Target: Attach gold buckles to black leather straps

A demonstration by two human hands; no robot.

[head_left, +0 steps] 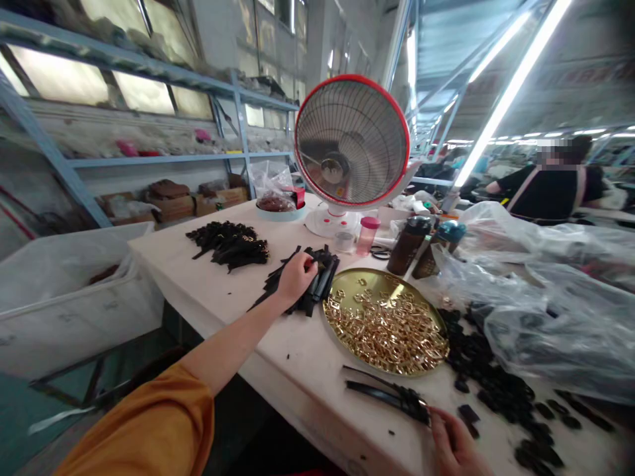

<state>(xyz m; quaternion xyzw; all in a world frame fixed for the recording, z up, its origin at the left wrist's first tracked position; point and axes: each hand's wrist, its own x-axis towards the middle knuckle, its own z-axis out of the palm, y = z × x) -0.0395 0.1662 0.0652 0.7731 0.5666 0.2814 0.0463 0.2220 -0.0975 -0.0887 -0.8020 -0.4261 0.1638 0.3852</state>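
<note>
My left hand (296,279) rests over a pile of flat black strips (322,281), its fingers curled together. What they pinch, if anything, is hidden. Near the front edge, my right hand (454,441) grips the end of a few black straps (384,395) with a hint of gold metal by the fingertips. Between the hands stands a round gold tray (343,336) heaped with small gold buckles (397,327). To its right, many small black pieces (501,380) lie scattered. Finished-looking black straps with gold bits form a bundle (231,244) at the far left.
A red-rimmed fan heater (352,142) stands at the back of the table (292,390). Nearby are a pink-lidded jar (367,236), dark bottles (409,244) and scissors (381,252). Clear plastic bags (560,317) cover the right side. A white bin (74,304) sits left; a person (550,182) works beyond.
</note>
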